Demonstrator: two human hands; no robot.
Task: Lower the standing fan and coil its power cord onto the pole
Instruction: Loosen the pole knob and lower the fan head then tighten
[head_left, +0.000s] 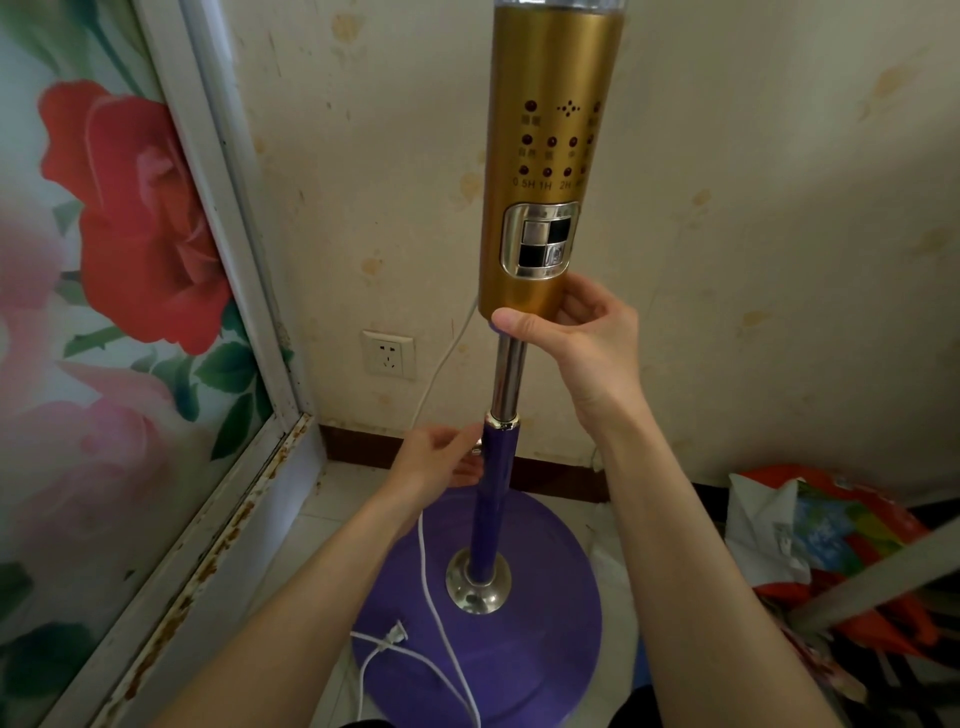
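The standing fan rises in front of me: a gold control column (545, 156) with buttons, a chrome inner pole (508, 376), a purple outer pole (493, 499) and a round purple base (540, 639). My right hand (576, 332) grips the bottom rim of the gold column. My left hand (441, 457) pinches the small height knob (475, 446) on the left side of the purple pole's collar. The white power cord (431, 587) hangs down behind the pole and lies loose across the base, its plug (397, 634) resting unplugged on the base.
A wall socket (388, 354) sits low on the papered wall behind the fan. A white-framed glass panel with printed roses (130, 234) stands at the left. Colourful plastic bags (831, 530) pile up on the floor at the right, with a grey bar (893, 577) across them.
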